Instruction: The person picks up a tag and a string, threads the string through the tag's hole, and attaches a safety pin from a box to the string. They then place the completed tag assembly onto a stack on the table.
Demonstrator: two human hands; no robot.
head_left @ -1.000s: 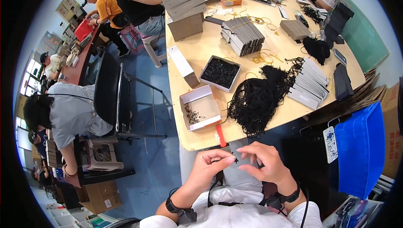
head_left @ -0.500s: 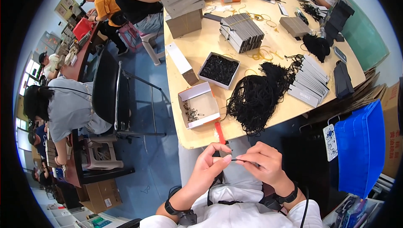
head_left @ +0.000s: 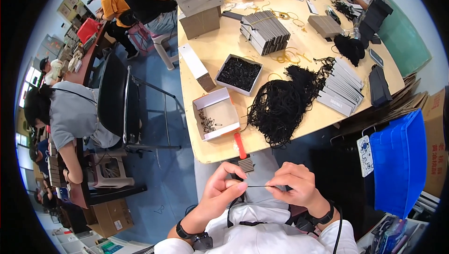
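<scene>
Fingers (head_left: 239, 187) of left hand (head_left: 216, 194) and right hand (head_left: 298, 186), pinched tight on thin black cord (head_left: 256, 186), ends hidden

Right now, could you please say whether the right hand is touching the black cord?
Touching: the head view shows the right hand pinching the black cord.

Cord (head_left: 256, 186) was black, strings (head_left: 280, 111) black too, table (head_left: 224, 43) kinda pale tan, bin (head_left: 402, 163) super bright blue, floor (head_left: 159, 174) duller blue, shirt (head_left: 262, 239) plain white.
</scene>
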